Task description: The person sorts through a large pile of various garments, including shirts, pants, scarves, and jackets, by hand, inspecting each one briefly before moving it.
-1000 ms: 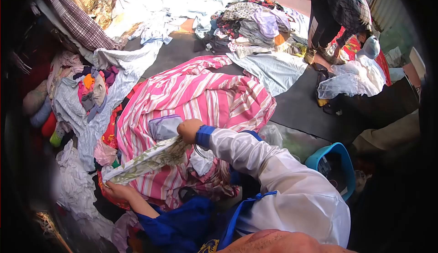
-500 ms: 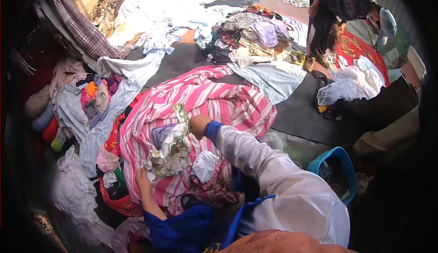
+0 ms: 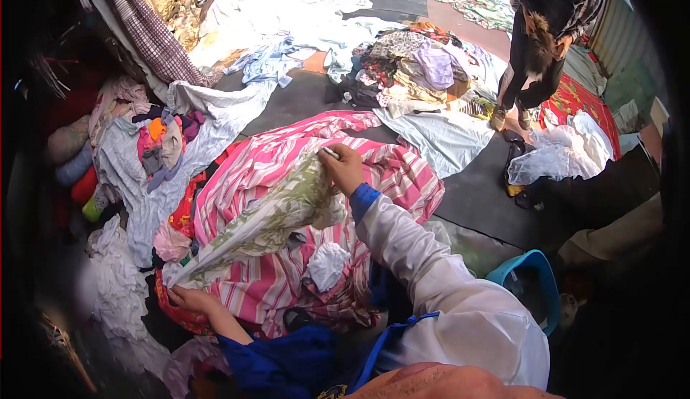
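- Floral cotton-looking stuff, pale green leaf print: that's the printed cloth (image 3: 266,219), pulled out in a long diagonal band between both hands over the big pink striped sheet (image 3: 287,284).
- right hand (image 3: 343,167) has its fingers pinched shut on the far upper corner of the cloth, with something small and white sticking out just beyond the fingertips. Can't tell if that's a tag or a hem.
- left hand (image 3: 188,298) is down low and close to the body, clamped on the opposite end where the fabric narrows to a point.
- Handling-wise I'd say it's super light and floppy. It sags and wrinkles between the two grips, so no stiffness at all. Not slippery-looking, not fragile, though thin fabric could snag or tear if yanked.
- Best hold looks like corners or the hem, same as now, a pinch at each end keeps it spread. Grabbing mid-panel would probably just bunch it up.
- Just below the right wrist there's a crumpled white rag (image 3: 327,264) lying on the stripes.
- Off past the left hand, further out, a heap of mixed clothes (image 3: 154,147) on a grey sheet.
- Way beyond the right hand there's another clothes pile (image 3: 413,68) on the dark mat (image 3: 474,183), and another person (image 3: 539,32) standing next to it.
- Blue plastic tub (image 3: 532,277) sits near the right elbow.
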{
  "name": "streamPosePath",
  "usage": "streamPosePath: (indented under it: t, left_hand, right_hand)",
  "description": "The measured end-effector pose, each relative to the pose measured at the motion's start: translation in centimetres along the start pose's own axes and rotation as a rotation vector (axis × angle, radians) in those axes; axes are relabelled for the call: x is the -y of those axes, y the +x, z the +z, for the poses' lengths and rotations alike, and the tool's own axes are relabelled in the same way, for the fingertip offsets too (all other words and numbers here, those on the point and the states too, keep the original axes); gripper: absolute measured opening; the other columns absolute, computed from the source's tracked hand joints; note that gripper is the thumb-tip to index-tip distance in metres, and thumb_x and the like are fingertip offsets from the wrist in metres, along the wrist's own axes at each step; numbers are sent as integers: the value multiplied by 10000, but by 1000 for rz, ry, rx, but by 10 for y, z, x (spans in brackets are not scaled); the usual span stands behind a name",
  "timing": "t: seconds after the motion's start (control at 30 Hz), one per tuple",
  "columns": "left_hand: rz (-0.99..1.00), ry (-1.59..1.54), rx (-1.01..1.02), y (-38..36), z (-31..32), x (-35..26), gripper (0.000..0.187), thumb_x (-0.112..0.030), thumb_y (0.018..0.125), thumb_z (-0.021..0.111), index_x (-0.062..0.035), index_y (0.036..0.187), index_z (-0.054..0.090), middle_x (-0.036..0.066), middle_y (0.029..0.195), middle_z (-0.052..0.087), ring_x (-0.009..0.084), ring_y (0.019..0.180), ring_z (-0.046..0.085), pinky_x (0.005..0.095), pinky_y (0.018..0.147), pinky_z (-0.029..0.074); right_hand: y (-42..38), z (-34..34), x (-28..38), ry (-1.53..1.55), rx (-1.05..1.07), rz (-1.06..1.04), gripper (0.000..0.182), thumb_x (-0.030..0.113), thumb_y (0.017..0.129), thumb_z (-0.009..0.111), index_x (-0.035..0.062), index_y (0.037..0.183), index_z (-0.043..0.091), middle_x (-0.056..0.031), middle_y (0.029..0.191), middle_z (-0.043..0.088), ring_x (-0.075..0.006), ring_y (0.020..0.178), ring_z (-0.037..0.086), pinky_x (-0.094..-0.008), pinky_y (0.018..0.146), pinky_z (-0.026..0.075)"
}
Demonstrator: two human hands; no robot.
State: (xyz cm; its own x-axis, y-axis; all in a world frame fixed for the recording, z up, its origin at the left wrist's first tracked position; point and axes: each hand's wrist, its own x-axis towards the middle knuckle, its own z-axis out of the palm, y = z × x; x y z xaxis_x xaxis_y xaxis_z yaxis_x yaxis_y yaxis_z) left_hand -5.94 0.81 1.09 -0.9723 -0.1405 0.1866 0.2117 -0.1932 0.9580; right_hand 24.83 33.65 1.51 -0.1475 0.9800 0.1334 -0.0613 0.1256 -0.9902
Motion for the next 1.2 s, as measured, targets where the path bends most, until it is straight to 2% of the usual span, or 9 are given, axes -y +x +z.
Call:
streamPosePath:
  t: [0.07,0.2,0.3,0.4,0.5,0.57,0.73,1.03,1.2]
  left_hand:
    - [10,81,75,10,-6,14,378,-185,1010,455,77,1272,529,193,1213,611,259,1052,602,367,930,468]
    - [-389,301,861,3,-7,69,412,-215,1019,467,102,1275,528,193,1220,611,227,1095,577,351,975,433]
    - [-96,61,300,11,-5,51,431,-222,1018,471,100,1301,517,183,1240,607,234,1117,575,340,985,421]
    - [-149,127,59,-15,11,-18,455,-245,1006,489,89,1314,513,190,1247,603,282,1124,597,352,976,445]
    - [-364,66,315,29,-20,60,435,-237,996,498,77,1294,535,195,1236,616,292,1114,609,378,966,463]
    - [-359,-84,270,12,0,27,365,-197,970,494,63,1212,580,189,1177,649,309,1029,662,410,889,537]
    - [-221,-31,37,9,4,0,354,-224,1003,478,51,1203,575,162,1170,639,281,1022,632,392,873,503]
    - [-117,-79,100,18,-4,-1,251,-147,999,457,32,1079,613,106,1032,677,199,906,651,329,787,513]
    - [-110,-100,114,16,-4,-6,254,-141,997,453,37,1095,607,110,1049,672,199,916,653,337,790,519]
  right_hand:
    - [-2,2,-6,-217,122,-94,298,296,855,692,16,952,713,-179,810,709,-320,757,701,-407,689,529]
    - [-4,8,-31,-545,459,-136,340,330,868,668,0,946,699,-218,819,687,-377,785,682,-438,713,523]
    - [-13,8,-6,-208,413,-54,320,284,941,588,-25,948,674,-217,821,675,-367,778,676,-432,710,511]
    - [-7,10,-12,-267,338,-106,305,252,989,531,-33,970,639,-163,768,663,-288,780,683,-393,710,510]
    - [-16,9,4,-214,492,224,315,252,1003,518,-38,941,622,-130,711,635,-227,681,672,-359,616,509]
    - [-8,14,-13,29,331,20,303,258,1003,545,-19,897,607,-54,612,554,-121,416,499,-289,382,390]
    - [4,3,4,245,280,291,213,238,996,580,47,961,667,17,678,606,-50,439,464,-207,385,303]
    - [15,-10,-8,474,288,371,207,178,981,611,-2,1074,657,-36,904,669,-109,711,664,-237,582,539]
    - [12,-8,3,576,331,441,157,195,998,592,49,992,647,18,817,631,-38,587,565,-165,427,369]
